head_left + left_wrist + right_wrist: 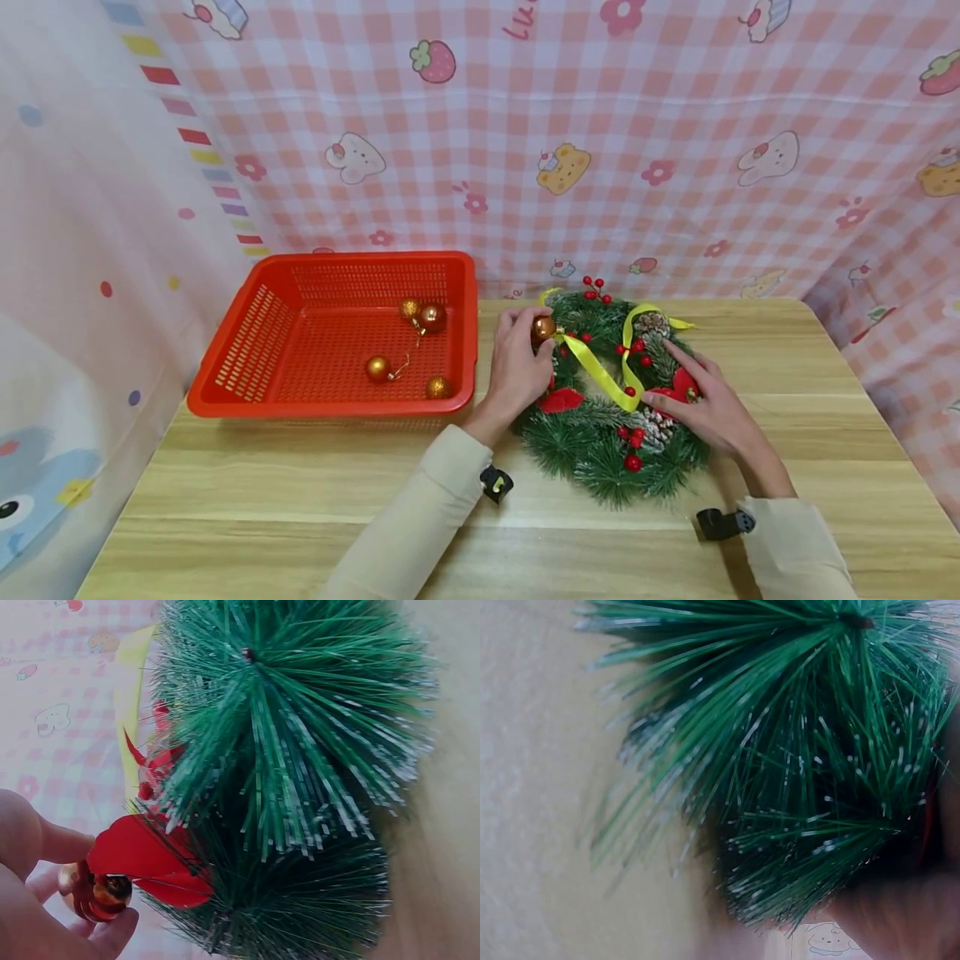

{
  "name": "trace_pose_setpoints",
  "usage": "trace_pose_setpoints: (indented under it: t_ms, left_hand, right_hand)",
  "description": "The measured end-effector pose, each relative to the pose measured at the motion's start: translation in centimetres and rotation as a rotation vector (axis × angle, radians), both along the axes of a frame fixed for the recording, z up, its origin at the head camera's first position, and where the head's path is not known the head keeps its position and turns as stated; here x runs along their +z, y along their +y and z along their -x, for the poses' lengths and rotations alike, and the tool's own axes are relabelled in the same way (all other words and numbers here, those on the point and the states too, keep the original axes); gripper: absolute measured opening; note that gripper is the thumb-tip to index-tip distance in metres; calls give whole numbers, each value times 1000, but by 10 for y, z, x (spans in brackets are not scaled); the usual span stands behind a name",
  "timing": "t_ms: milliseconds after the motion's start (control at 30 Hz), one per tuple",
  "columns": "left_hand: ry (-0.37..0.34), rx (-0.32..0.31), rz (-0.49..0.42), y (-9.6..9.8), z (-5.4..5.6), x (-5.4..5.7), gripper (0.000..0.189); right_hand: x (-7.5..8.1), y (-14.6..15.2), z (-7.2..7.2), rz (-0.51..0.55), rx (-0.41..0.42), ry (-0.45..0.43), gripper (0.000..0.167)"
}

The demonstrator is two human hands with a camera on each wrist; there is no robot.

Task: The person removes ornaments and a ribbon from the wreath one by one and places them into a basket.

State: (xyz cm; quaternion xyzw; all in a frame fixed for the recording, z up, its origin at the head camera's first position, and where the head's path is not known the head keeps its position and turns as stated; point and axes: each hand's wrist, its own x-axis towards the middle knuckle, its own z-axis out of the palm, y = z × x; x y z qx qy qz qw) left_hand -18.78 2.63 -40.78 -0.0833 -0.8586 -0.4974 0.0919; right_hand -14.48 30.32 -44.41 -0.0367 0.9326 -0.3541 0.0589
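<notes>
A green pine wreath (pixel 558 442) with frosted tips lies on the table, trimmed with red berries, pine cones (pixel 657 432) and red petals (pixel 561 401). At its left side my left hand (pixel 517 371) pinches a shiny copper-gold bauble (pixel 543 327) between thumb and fingers. The same bauble (pixel 96 892) shows beside a red petal in the left wrist view. From near the bauble, a yellow ribbon (pixel 596 364) loops across the wreath. My right hand (pixel 716 408) rests on the wreath's right side, fingers extended over the greenery, thumb near the ribbon's lower bend.
To the left stands a red plastic basket (pixel 330 408) with several gold baubles inside, among them a shiny one (pixel 378 367) and a glittery one (pixel 438 387). A pink checked curtain (pixel 480 150) hangs behind the wooden table (pixel 300 483).
</notes>
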Motion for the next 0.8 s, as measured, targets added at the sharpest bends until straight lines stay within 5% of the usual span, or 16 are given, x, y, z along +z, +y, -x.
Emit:
trace_pose_setpoints:
  t_ms: [433,800]
  left_hand:
    - [-1,-29,-66,10,8,14,36]
    - [-51,-50,13,13,8,15,36]
  right_hand:
    - [0,-1,0,4,-5,-6,87]
    - [-1,-1,0,8,-5,-6,87]
